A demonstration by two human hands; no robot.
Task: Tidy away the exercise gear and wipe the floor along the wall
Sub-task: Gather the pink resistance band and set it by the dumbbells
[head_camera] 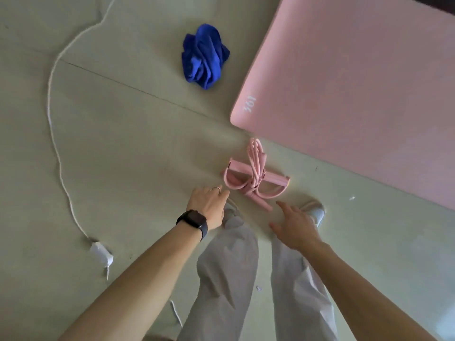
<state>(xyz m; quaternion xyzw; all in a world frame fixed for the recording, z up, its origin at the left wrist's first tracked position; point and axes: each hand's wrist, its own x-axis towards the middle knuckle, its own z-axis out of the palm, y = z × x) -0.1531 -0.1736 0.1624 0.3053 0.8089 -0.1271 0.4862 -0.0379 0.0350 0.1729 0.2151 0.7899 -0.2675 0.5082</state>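
Both hands reach down, holding nothing: left hand (209,205) fingers loosely together, right hand (294,228) fingers spread, probably to grab the pink pedal puller (253,179) lying bundled just beyond the feet, near the mat (357,82); blue cloth (204,55) farther off.

Pale "361" printed sideways on the pink exercise mat (344,82), close to its rounded corner.

Pink band (254,178) bundled beside flat mat (357,82); blue cloth (204,55) crumpled
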